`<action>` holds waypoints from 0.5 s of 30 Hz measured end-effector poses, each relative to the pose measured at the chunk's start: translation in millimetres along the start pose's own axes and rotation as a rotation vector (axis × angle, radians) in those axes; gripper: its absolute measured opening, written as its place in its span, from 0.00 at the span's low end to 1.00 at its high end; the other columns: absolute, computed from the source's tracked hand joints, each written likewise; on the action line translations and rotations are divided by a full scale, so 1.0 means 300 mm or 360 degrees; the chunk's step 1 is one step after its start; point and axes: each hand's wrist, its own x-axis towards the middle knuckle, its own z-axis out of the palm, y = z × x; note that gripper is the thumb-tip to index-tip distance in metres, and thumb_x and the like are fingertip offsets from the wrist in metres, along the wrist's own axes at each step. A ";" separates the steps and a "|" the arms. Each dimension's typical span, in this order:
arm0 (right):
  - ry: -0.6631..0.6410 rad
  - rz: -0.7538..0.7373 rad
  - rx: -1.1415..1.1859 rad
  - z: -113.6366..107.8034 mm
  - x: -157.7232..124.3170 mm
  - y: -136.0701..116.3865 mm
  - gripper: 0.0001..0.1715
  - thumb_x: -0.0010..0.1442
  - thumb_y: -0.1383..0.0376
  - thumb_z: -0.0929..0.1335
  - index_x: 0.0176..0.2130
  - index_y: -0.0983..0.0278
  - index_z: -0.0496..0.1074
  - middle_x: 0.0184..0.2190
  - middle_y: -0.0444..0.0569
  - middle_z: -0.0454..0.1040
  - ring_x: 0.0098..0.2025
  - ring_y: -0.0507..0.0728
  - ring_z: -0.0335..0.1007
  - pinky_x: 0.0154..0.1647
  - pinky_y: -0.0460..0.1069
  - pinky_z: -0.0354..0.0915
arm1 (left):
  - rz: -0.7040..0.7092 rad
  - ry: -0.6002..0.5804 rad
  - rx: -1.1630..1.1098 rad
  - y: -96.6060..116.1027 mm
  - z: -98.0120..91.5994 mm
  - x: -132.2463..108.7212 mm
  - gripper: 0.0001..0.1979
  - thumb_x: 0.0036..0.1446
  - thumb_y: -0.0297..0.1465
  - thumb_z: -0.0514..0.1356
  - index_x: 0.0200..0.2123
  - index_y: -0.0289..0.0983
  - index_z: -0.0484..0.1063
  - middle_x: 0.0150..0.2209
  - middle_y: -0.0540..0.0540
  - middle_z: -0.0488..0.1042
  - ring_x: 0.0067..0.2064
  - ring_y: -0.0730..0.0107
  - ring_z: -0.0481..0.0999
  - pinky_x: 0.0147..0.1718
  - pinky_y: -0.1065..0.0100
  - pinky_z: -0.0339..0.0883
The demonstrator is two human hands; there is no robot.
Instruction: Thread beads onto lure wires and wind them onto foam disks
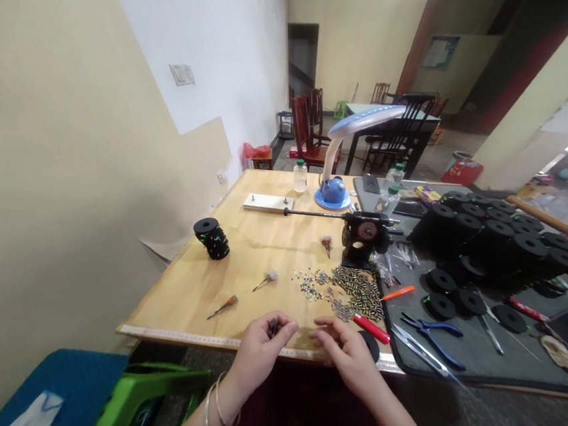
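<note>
My left hand [267, 340] is closed at the table's front edge, with a small dark thing [273, 328] between its fingers. What kind of thing that is, I cannot make out. To its right, my right hand [346, 347] has slightly bent fingers apart from the thumb, and nothing shows between them. Beyond the hands lie small coloured beads [311, 285] and a pile of dark, gold-striped pieces [359, 293]. A red lighter-like thing [372, 329] is beside my right hand. Two small brush-like pieces, one orange-tipped [225, 305] and one pale-tipped [266, 279], rest further left.
A black vise-like tool [364, 235] with a long rod stands behind the beads, near a blue lamp [333, 191]. Stacked black foam spools [497, 232] fill the grey mat's right side. Blue pliers [433, 332] and tweezers [420, 347] lie nearer. Another spool stack [211, 239] stands left.
</note>
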 end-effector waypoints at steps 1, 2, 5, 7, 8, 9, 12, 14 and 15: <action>0.0052 -0.0006 -0.0002 -0.010 0.011 -0.012 0.25 0.57 0.49 0.68 0.45 0.64 0.70 0.37 0.57 0.79 0.38 0.62 0.75 0.21 0.46 0.65 | 0.0026 0.0001 0.0025 0.005 -0.005 0.006 0.14 0.53 0.39 0.60 0.23 0.35 0.70 0.20 0.53 0.65 0.25 0.72 0.63 0.27 0.72 0.58; 0.0098 -0.0016 0.0010 -0.018 0.022 -0.027 0.25 0.56 0.49 0.68 0.46 0.64 0.70 0.39 0.57 0.78 0.41 0.63 0.74 0.22 0.46 0.67 | 0.0050 0.0003 0.0047 0.012 -0.009 0.011 0.14 0.53 0.39 0.60 0.24 0.35 0.70 0.21 0.52 0.66 0.26 0.71 0.63 0.27 0.71 0.58; 0.0144 -0.0073 0.0123 -0.019 0.049 -0.078 0.26 0.55 0.50 0.69 0.47 0.64 0.69 0.42 0.57 0.77 0.45 0.64 0.73 0.23 0.47 0.69 | 0.0106 -0.0006 0.0119 0.033 -0.015 0.022 0.13 0.53 0.38 0.60 0.24 0.35 0.72 0.21 0.51 0.68 0.26 0.71 0.65 0.27 0.71 0.59; 0.0079 -0.0099 0.0240 0.005 0.062 -0.108 0.26 0.55 0.51 0.70 0.48 0.63 0.68 0.43 0.57 0.76 0.45 0.63 0.73 0.24 0.47 0.70 | 0.0140 -0.0022 0.0167 0.047 -0.017 0.024 0.13 0.53 0.38 0.60 0.24 0.35 0.73 0.20 0.51 0.68 0.24 0.71 0.65 0.25 0.72 0.58; 0.0014 -0.0090 0.0303 0.023 0.068 -0.119 0.26 0.54 0.51 0.70 0.48 0.63 0.68 0.44 0.57 0.75 0.44 0.62 0.73 0.24 0.46 0.71 | 0.0165 -0.0033 0.0190 0.052 -0.019 0.024 0.12 0.54 0.38 0.60 0.24 0.35 0.73 0.20 0.51 0.69 0.24 0.71 0.65 0.25 0.72 0.58; -0.0060 -0.0067 0.0362 0.042 0.072 -0.128 0.26 0.54 0.52 0.70 0.48 0.63 0.67 0.44 0.56 0.75 0.43 0.61 0.74 0.24 0.46 0.71 | 0.0195 -0.0045 0.0207 0.056 -0.021 0.023 0.12 0.54 0.37 0.60 0.25 0.35 0.73 0.21 0.50 0.70 0.24 0.71 0.66 0.25 0.72 0.59; -0.0253 0.0032 0.0466 0.094 0.082 -0.137 0.22 0.54 0.55 0.71 0.45 0.63 0.68 0.35 0.49 0.75 0.34 0.56 0.75 0.25 0.46 0.70 | 0.0303 -0.0068 0.0275 0.065 -0.032 0.024 0.11 0.55 0.36 0.58 0.26 0.35 0.75 0.23 0.48 0.74 0.26 0.69 0.69 0.27 0.71 0.61; -0.0304 0.0049 0.0432 0.113 0.086 -0.134 0.19 0.54 0.56 0.70 0.42 0.64 0.68 0.27 0.44 0.73 0.25 0.52 0.72 0.24 0.45 0.67 | 0.0356 -0.0066 0.0341 0.069 -0.041 0.027 0.11 0.56 0.35 0.58 0.26 0.36 0.75 0.23 0.48 0.74 0.25 0.69 0.69 0.27 0.71 0.60; -0.0305 0.0031 0.0369 0.116 0.086 -0.130 0.17 0.55 0.56 0.69 0.41 0.64 0.68 0.23 0.41 0.72 0.22 0.51 0.69 0.23 0.44 0.65 | 0.0368 -0.0064 0.0372 0.070 -0.044 0.029 0.11 0.55 0.34 0.58 0.25 0.36 0.75 0.22 0.49 0.74 0.24 0.69 0.69 0.26 0.71 0.60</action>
